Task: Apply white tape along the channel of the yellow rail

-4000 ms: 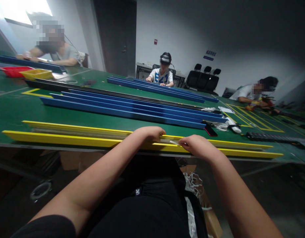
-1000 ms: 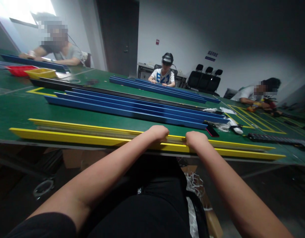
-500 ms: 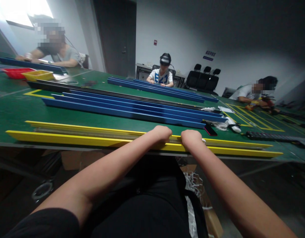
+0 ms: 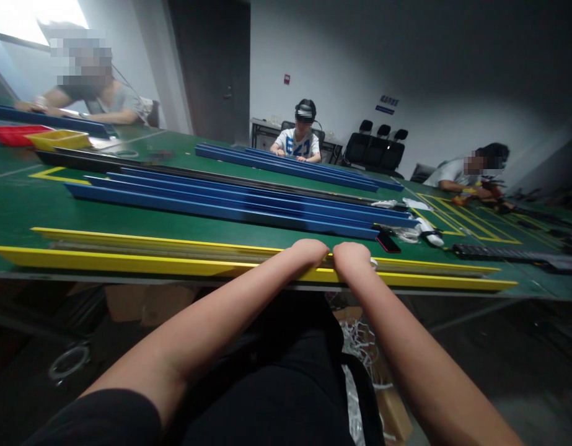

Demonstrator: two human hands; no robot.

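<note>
A long yellow channel (image 4: 127, 262) lies along the near edge of the green table, with two raised yellow sides and a greyish inner floor. Over its middle, my left hand (image 4: 310, 253) is bent down at the wrist and looks closed. My right hand (image 4: 352, 255) is curled the same way close beside it, the two almost touching. Both sets of fingertips are hidden behind the backs of the hands, so whatever they pinch does not show. A small white piece (image 4: 374, 264) peeks out at the right side of my right hand.
Beyond the channel lie several blue channels (image 4: 220, 207) and a black one (image 4: 150, 166). A phone (image 4: 388, 242) and white packaging (image 4: 429, 232) are right of them. Red (image 4: 16, 135) and yellow bins (image 4: 57, 140) stand far left. Other people sit around the table (image 4: 141, 217).
The whole view has shifted slightly, so most things appear further left. My left hand has come closer to my right hand along the yellow channel.
</note>
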